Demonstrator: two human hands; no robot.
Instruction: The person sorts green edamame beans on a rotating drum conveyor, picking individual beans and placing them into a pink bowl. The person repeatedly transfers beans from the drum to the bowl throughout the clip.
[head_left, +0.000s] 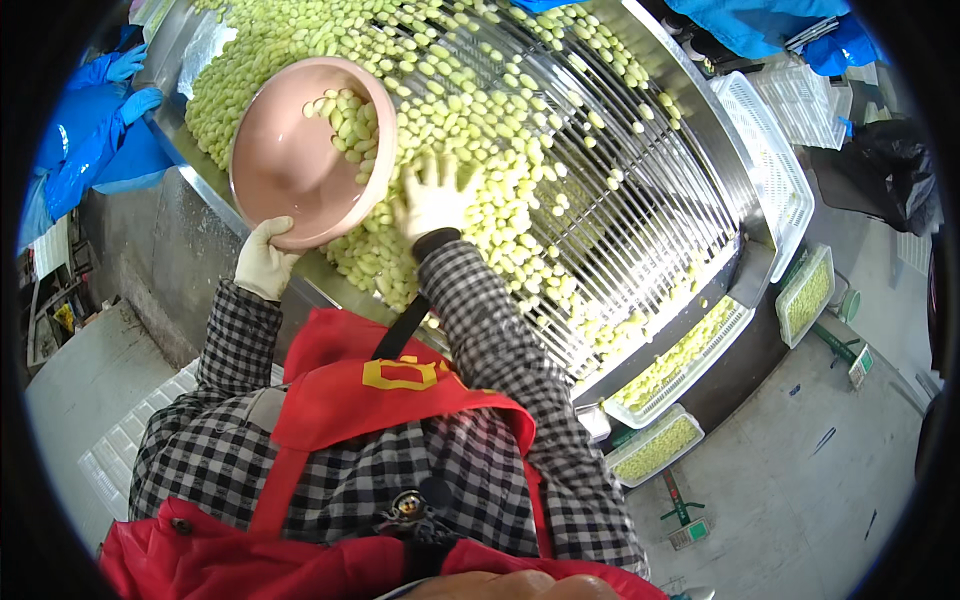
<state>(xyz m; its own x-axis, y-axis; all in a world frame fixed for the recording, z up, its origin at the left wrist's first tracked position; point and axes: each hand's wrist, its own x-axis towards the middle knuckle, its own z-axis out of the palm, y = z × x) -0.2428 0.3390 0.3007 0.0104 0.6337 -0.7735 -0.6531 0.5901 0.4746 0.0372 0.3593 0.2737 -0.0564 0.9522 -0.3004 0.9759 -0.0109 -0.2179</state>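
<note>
My left hand (265, 259), in a pale glove, grips the near rim of a pink plastic basin (277, 165). The basin is tilted over a sorting table, and a small heap of green grapes (352, 124) lies against its right inner wall. Palm down with fingers spread, my right hand (435, 196) in a pale glove rests on loose green grapes (495, 199) just right of the basin. Whether any grapes are under its palm is hidden. Beneath the grapes runs a grate of metal bars (637, 180), with only scattered grapes on its right part.
A white crate of grapes (675, 360) stands below the grate's lower end. More filled crates (656, 450) sit on green scales (679, 502) to the right. A co-worker in blue gloves (141, 103) stands at the left. Stacked clear crates (799, 105) are at upper right.
</note>
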